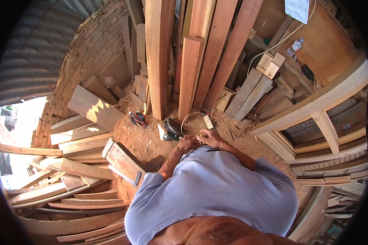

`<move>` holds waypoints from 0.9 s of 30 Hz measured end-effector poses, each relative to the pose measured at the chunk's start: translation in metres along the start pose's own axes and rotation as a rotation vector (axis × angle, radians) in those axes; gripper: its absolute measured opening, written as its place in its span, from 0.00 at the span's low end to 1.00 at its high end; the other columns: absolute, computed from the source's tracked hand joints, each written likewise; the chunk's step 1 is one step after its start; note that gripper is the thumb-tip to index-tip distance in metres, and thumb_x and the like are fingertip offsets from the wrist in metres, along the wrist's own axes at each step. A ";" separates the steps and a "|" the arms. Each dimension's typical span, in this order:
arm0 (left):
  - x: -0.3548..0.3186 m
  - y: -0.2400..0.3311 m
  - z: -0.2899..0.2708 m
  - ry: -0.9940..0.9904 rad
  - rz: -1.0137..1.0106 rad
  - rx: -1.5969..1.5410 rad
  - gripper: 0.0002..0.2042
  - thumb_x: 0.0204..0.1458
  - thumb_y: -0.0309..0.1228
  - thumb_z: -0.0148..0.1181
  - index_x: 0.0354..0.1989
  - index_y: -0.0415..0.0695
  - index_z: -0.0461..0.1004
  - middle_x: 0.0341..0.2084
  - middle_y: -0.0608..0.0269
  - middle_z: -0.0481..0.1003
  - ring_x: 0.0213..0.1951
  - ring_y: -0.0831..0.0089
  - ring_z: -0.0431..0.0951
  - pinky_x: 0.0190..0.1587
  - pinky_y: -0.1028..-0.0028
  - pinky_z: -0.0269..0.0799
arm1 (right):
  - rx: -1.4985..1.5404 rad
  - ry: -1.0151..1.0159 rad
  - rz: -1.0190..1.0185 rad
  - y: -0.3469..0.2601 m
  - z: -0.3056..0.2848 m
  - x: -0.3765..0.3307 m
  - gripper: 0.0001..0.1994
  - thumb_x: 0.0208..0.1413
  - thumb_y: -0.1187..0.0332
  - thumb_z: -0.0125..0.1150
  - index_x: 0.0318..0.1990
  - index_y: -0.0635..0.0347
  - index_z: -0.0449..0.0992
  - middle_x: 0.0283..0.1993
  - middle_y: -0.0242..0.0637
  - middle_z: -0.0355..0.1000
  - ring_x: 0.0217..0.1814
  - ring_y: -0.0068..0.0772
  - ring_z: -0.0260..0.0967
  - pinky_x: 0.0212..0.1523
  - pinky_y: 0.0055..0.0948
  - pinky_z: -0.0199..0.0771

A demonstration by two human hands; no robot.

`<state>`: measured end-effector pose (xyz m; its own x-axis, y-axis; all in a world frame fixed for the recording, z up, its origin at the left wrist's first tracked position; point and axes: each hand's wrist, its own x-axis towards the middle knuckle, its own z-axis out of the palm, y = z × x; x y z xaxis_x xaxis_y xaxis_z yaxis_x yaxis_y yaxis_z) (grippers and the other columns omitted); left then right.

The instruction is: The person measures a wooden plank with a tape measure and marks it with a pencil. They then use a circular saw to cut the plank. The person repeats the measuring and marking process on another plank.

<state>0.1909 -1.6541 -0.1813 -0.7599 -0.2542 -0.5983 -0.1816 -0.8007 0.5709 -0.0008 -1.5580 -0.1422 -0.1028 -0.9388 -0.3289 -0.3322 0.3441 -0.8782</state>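
Head view: left hand (187,143) and right hand (210,138) together, pinching small yellowish object (201,135); power tool (171,130) just left.

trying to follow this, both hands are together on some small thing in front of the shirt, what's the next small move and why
Probably keep both hands on the small yellowish item: the left hand and right hand meet over it, and it is too hidden to identify. The power tool lies apart on the sawdust.
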 end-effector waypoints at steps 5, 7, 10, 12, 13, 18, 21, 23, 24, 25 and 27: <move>-0.006 0.002 0.000 0.047 -0.029 0.054 0.13 0.58 0.37 0.65 0.45 0.43 0.76 0.30 0.67 0.74 0.31 0.77 0.75 0.35 0.76 0.76 | -0.041 -0.057 -0.006 -0.003 -0.001 -0.001 0.35 0.56 0.45 0.64 0.58 0.72 0.72 0.58 0.59 0.73 0.63 0.53 0.71 0.62 0.41 0.71; -0.005 -0.001 0.002 0.033 -0.018 0.035 0.12 0.57 0.36 0.66 0.43 0.43 0.75 0.29 0.67 0.73 0.30 0.78 0.74 0.33 0.78 0.74 | -0.046 -0.099 0.003 -0.001 -0.003 -0.004 0.36 0.57 0.45 0.64 0.59 0.71 0.71 0.60 0.58 0.72 0.64 0.53 0.70 0.63 0.41 0.70; 0.003 -0.016 -0.011 -0.088 0.046 0.029 0.11 0.57 0.35 0.65 0.40 0.43 0.74 0.27 0.68 0.71 0.27 0.79 0.71 0.29 0.79 0.69 | -0.062 -0.175 0.002 -0.004 -0.008 -0.003 0.36 0.57 0.45 0.63 0.61 0.70 0.69 0.61 0.57 0.71 0.66 0.52 0.68 0.65 0.41 0.69; 0.002 -0.020 -0.005 -0.042 0.046 0.056 0.12 0.56 0.36 0.65 0.40 0.41 0.75 0.28 0.67 0.73 0.27 0.78 0.72 0.30 0.79 0.70 | -0.103 -0.216 -0.002 -0.009 -0.015 -0.007 0.35 0.58 0.47 0.63 0.62 0.68 0.69 0.61 0.56 0.71 0.66 0.51 0.68 0.65 0.41 0.69; -0.002 -0.017 0.004 -0.022 0.045 0.069 0.12 0.56 0.36 0.64 0.40 0.40 0.75 0.28 0.67 0.74 0.27 0.78 0.73 0.31 0.79 0.70 | -0.098 -0.222 -0.003 -0.010 -0.017 -0.009 0.34 0.58 0.48 0.63 0.62 0.68 0.69 0.61 0.56 0.71 0.66 0.51 0.68 0.65 0.41 0.69; 0.003 -0.019 -0.007 0.041 0.101 0.044 0.10 0.58 0.35 0.65 0.38 0.41 0.75 0.30 0.64 0.76 0.29 0.77 0.74 0.31 0.76 0.70 | -0.077 -0.305 -0.050 -0.019 -0.020 -0.007 0.30 0.59 0.53 0.63 0.62 0.67 0.69 0.60 0.55 0.73 0.63 0.50 0.71 0.62 0.40 0.71; 0.006 -0.009 -0.013 0.140 0.134 -0.013 0.09 0.59 0.34 0.65 0.39 0.42 0.75 0.31 0.63 0.77 0.29 0.76 0.75 0.32 0.75 0.71 | -0.122 -0.244 -0.133 -0.009 -0.014 -0.001 0.28 0.58 0.56 0.63 0.61 0.64 0.71 0.56 0.54 0.75 0.59 0.51 0.74 0.59 0.41 0.73; 0.007 0.000 -0.029 0.197 0.177 -0.054 0.09 0.59 0.34 0.65 0.39 0.43 0.76 0.31 0.62 0.78 0.30 0.76 0.75 0.33 0.74 0.72 | -0.154 -0.188 -0.175 -0.010 -0.014 0.004 0.26 0.57 0.57 0.64 0.60 0.62 0.73 0.53 0.53 0.77 0.56 0.51 0.75 0.56 0.41 0.74; 0.006 0.006 -0.038 0.187 0.200 -0.063 0.08 0.59 0.34 0.65 0.38 0.44 0.76 0.31 0.63 0.78 0.30 0.75 0.76 0.33 0.73 0.73 | -0.158 -0.174 -0.180 -0.010 -0.015 0.007 0.25 0.56 0.57 0.64 0.59 0.61 0.73 0.52 0.53 0.77 0.55 0.51 0.76 0.55 0.42 0.74; 0.004 0.011 -0.046 0.191 0.215 -0.085 0.09 0.58 0.35 0.67 0.38 0.44 0.75 0.29 0.65 0.77 0.30 0.76 0.75 0.33 0.74 0.73 | -0.161 -0.163 -0.185 -0.016 -0.017 0.009 0.25 0.56 0.58 0.65 0.58 0.61 0.74 0.50 0.53 0.78 0.53 0.51 0.76 0.55 0.42 0.75; 0.002 0.020 -0.061 0.199 0.246 -0.129 0.10 0.56 0.36 0.69 0.36 0.46 0.75 0.26 0.69 0.74 0.29 0.77 0.74 0.33 0.76 0.74 | -0.203 -0.180 -0.175 -0.026 -0.024 0.012 0.24 0.57 0.59 0.64 0.58 0.63 0.73 0.51 0.53 0.77 0.54 0.51 0.76 0.54 0.41 0.74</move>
<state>0.2237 -1.7037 -0.2052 -0.6323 -0.5391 -0.5564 0.0823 -0.7608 0.6437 -0.0164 -1.5787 -0.1151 0.1334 -0.9587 -0.2512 -0.5121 0.1503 -0.8457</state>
